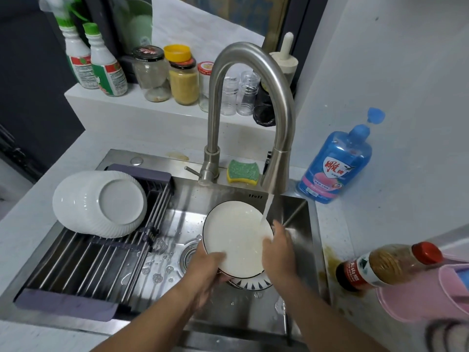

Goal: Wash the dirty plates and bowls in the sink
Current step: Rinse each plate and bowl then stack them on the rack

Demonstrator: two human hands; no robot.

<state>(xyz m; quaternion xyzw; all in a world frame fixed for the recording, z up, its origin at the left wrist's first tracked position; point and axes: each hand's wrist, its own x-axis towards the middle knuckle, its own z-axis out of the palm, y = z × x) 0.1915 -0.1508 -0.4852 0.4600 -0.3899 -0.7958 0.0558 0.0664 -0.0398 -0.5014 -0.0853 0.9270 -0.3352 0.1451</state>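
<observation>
While water runs from the steel faucet point(253, 85) onto its right edge, I see the white dark-rimmed plate point(236, 240) held tilted over the sink point(177, 207), directly above a patterned dish point(253, 283) lying in the basin. The left hand point(205, 270) grips the plate's lower rim, thumb on the face and fingers curled underneath. The right hand point(278, 250) lies against the right rim with fingers stretched out, touching it rather than clasping. On the roll-up drying rack point(83, 270) to the left, ribbed white plates point(101, 204) rest upside down. A green sponge point(243, 171) sits beside the faucet base.
</observation>
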